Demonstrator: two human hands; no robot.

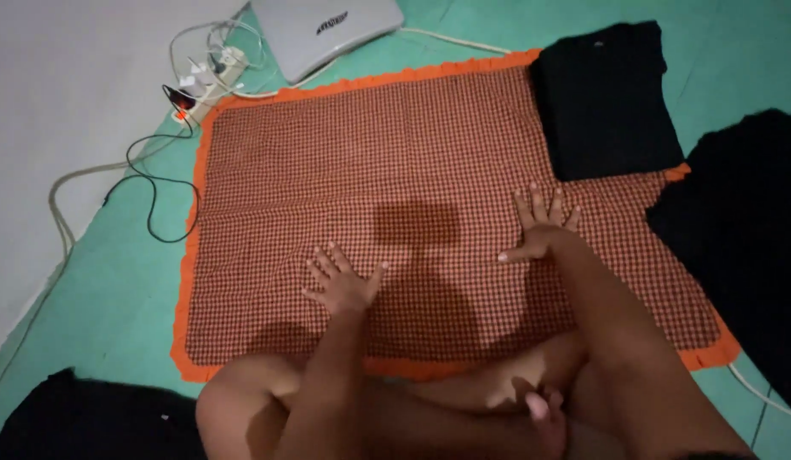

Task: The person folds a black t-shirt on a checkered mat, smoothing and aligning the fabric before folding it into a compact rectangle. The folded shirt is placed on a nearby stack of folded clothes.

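- Sitting cross-legged on the green floor (114,290), the person had bare knees at the near edge of an orange-frilled, red-and-white checked cloth (344,153), which lay spread flat in front of them.
- A dark bundle of fabric (72,422) sat by the left knee, off the cloth.
- The left hand (340,281) rested palm down on the cloth, fingers splayed and grasping nothing.
- The right hand (540,226) lay likewise flat, fingers spread, a little farther out and just short of a folded black garment (604,98) on the cloth's far right corner.
- A loose black heap (736,238) lay beside the right edge.
- Farther off, a white power strip (204,85) with trailing cables (149,200) touched the far left corner, and a closed grey laptop (327,30) lay beyond.
- To my eye, a hard push from either palm could ruck the cloth, nudging the folded garment askew or dragging the frill over the cables.
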